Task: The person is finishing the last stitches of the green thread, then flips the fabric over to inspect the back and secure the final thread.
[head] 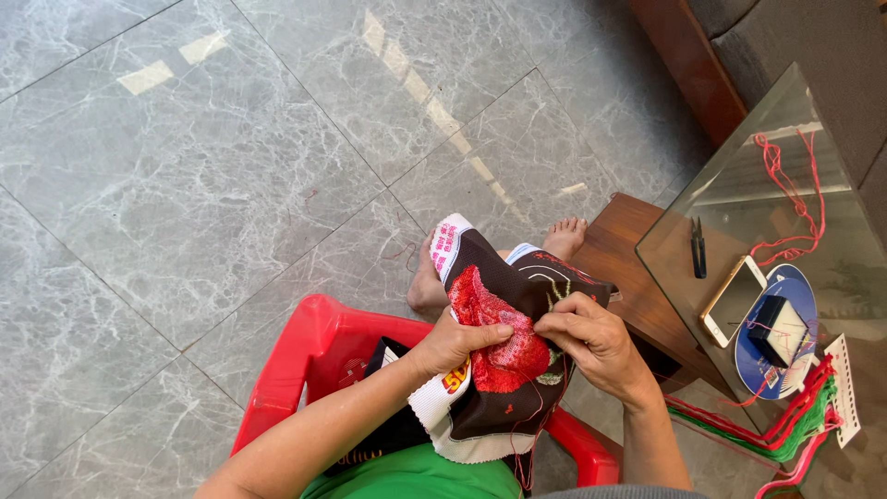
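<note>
1. Dark embroidery cloth [504,356] with a red stitched flower, lower centre of the frame, over a red plastic chair [309,356]
2. Left hand [453,344] grips the cloth; right hand [591,337] pinches its edge
3. Stitching is mid-way; next needs the thread drawn taut

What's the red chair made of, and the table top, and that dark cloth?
Chair: looks like glossy moulded plastic, smooth and shiny along its rim. Table top: likely clear glass, since you can see through it and it reflects. Cloth: seems a woven fabric, matt and folding softly in both hands, stitched with red thread.
</note>
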